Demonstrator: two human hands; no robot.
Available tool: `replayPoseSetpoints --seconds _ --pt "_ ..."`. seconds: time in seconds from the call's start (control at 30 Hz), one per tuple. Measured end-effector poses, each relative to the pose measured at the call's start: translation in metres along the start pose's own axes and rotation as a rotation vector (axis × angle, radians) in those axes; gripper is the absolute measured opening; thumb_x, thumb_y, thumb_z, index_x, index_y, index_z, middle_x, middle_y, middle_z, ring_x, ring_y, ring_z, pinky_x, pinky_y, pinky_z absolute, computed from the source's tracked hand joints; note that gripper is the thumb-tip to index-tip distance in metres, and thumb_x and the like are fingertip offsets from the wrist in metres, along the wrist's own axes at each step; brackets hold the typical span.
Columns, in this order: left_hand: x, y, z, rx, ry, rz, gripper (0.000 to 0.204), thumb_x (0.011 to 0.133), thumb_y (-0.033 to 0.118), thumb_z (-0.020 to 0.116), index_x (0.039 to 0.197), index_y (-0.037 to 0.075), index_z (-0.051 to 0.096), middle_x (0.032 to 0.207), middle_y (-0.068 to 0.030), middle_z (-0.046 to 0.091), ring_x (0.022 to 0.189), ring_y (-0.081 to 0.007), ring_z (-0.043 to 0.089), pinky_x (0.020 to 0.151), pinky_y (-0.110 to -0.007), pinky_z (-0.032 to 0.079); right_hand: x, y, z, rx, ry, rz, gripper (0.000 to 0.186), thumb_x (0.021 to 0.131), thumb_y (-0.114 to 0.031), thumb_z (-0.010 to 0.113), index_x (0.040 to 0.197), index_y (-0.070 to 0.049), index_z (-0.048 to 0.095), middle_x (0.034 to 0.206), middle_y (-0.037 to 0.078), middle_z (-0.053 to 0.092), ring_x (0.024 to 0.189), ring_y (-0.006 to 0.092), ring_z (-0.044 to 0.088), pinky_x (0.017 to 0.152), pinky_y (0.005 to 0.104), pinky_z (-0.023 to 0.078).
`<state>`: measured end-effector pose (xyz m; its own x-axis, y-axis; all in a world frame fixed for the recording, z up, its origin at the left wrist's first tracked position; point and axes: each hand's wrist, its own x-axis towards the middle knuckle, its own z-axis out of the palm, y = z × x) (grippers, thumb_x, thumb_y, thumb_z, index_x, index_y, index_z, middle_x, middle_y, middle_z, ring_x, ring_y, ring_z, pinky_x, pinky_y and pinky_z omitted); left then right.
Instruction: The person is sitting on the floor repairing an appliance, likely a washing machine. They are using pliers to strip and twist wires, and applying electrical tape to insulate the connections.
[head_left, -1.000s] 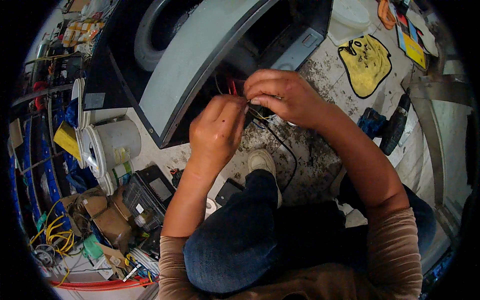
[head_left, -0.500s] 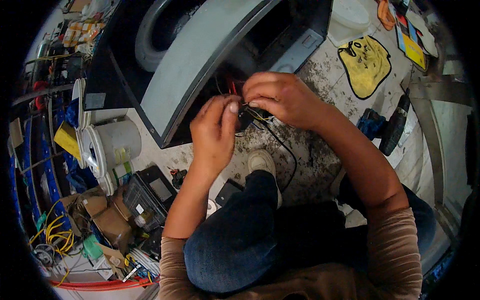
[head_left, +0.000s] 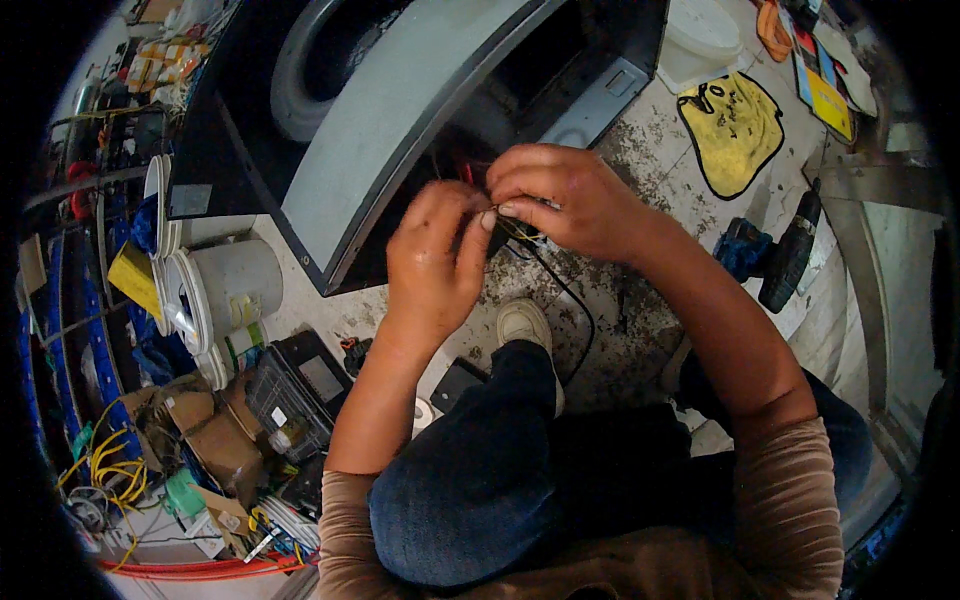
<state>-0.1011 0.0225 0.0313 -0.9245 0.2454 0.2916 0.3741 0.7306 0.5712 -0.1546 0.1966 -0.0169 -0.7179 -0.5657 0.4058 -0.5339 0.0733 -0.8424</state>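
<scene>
My left hand point(head_left: 438, 252) and my right hand point(head_left: 562, 200) meet at thin wires point(head_left: 520, 229), fingertips pinched together on them. The exact point of contact is small and partly hidden by my fingers. Red wires point(head_left: 469, 170) show behind my hands, inside the opening of a large black appliance point(head_left: 230, 130) with a curved pale grey panel point(head_left: 355, 130). A black cable point(head_left: 578, 300) runs from the wires down across the dirty floor, beside my shoe point(head_left: 520, 322).
At left are buckets point(head_left: 235, 280), a black case point(head_left: 292, 395), cardboard point(head_left: 215, 430), yellow cables point(head_left: 105, 470) and cluttered shelving point(head_left: 60, 270). At right are a yellow cloth point(head_left: 730, 130), a cordless drill point(head_left: 785, 250), a white bucket point(head_left: 695, 35) and a metal frame point(head_left: 865, 300).
My left hand has shifted slightly, its thumb moving up and across toward my right fingertips. My right hand is a little lower than a second ago, still pinched at the wires.
</scene>
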Motion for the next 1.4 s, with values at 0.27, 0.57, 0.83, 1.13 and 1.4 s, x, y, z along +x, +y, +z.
replayPoseSetpoints --seconds 0.27,0.57,0.83,1.13,1.4 --pt "-0.013 -0.01 0.028 -0.599 0.17 -0.288 0.04 0.084 0.0 0.06 0.119 -0.002 0.041 0.117 -0.0134 0.056 0.083 -0.0116 0.058 0.075 -0.026 0.048 -0.001 -0.013 0.022 0.158 0.285 0.204 0.012 0.077 -0.012 0.065 0.084 -0.002 0.064 0.092 0.01 0.062 0.084 0.0215 0.061 0.068 0.0312 0.049" --pt "-0.007 -0.014 0.025 -0.242 0.134 -0.228 0.013 0.082 0.001 0.066 0.094 0.001 0.061 0.086 -0.0031 0.062 0.078 -0.0083 0.056 0.071 -0.022 0.046 0.004 -0.007 0.028 0.454 0.367 0.372 0.011 0.076 -0.011 0.067 0.079 -0.001 0.064 0.073 0.005 0.064 0.063 0.0102 0.058 0.061 0.0251 0.047" --pt "-0.009 -0.015 0.022 -0.319 0.122 -0.228 0.011 0.086 0.006 0.063 0.095 0.0 0.062 0.088 -0.0031 0.062 0.08 -0.0084 0.056 0.07 -0.022 0.046 0.007 -0.01 0.017 0.099 0.29 0.222 0.013 0.072 -0.013 0.071 0.078 -0.004 0.064 0.08 0.006 0.064 0.071 0.0163 0.062 0.064 0.0287 0.049" --pt "-0.016 -0.019 0.014 -0.337 0.033 -0.446 0.014 0.086 0.008 0.063 0.098 -0.001 0.06 0.091 -0.0023 0.059 0.081 -0.0077 0.054 0.069 -0.021 0.044 -0.026 0.029 0.017 0.165 0.792 0.245 0.014 0.077 -0.007 0.069 0.091 -0.006 0.066 0.086 0.004 0.063 0.079 0.0111 0.058 0.07 0.0236 0.047" --pt "-0.014 -0.018 0.025 -0.365 0.095 -0.384 0.014 0.084 0.008 0.064 0.094 -0.001 0.061 0.09 -0.006 0.062 0.081 -0.0118 0.056 0.073 -0.024 0.045 -0.184 0.148 0.086 -0.543 -0.02 0.948 0.022 0.075 -0.024 0.069 0.092 -0.01 0.068 0.085 0.014 0.065 0.075 0.0316 0.063 0.067 0.0425 0.051"
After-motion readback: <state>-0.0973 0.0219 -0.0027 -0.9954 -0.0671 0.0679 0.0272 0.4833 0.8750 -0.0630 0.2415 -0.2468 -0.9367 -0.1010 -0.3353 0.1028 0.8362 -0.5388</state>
